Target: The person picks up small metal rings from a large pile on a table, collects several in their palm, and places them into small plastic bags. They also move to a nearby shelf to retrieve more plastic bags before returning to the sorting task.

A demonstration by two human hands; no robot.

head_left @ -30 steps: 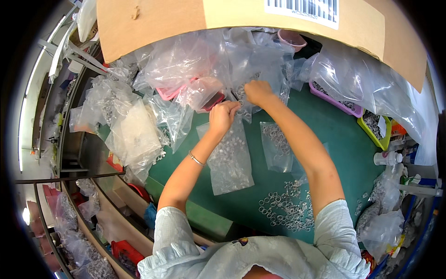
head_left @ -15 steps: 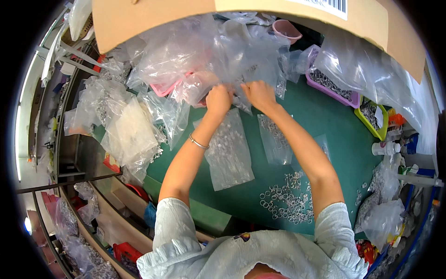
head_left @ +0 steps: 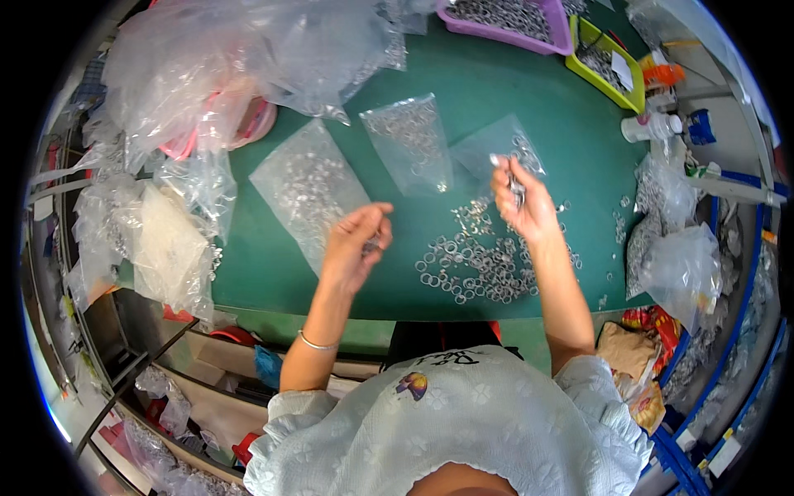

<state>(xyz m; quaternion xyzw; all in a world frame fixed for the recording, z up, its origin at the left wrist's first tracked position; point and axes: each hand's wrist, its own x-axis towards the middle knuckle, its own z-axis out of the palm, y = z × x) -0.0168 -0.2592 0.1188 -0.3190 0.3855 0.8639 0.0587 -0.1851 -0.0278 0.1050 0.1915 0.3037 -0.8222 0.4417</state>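
Observation:
My left hand [head_left: 351,250] is curled over the near end of a clear bag of small silvery pieces [head_left: 308,183], with metal rings [head_left: 371,245] partly showing under the fingers. Farther right, my right hand [head_left: 528,202] is raised with its fingers closed around several silvery rings [head_left: 517,192]. A loose pile of metal rings [head_left: 478,269] lies on the green tabletop [head_left: 397,285] between my forearms. Beyond the hands lie a second clear bag of rings [head_left: 407,140] and a third bag [head_left: 502,147], the latter partly behind my right hand.
Crumpled clear plastic bags [head_left: 215,62] heap up at the far left, over a pink basket [head_left: 256,124]. At the far right stand a purple tray [head_left: 562,29] and a yellow-green tray [head_left: 633,97], both with metal parts. A white bottle [head_left: 651,127] is by the right edge.
Both hands have come back from the far plastic bags, the right one toward the ring pile, and rings now show in them. The view has shifted; the cardboard box is out of sight.

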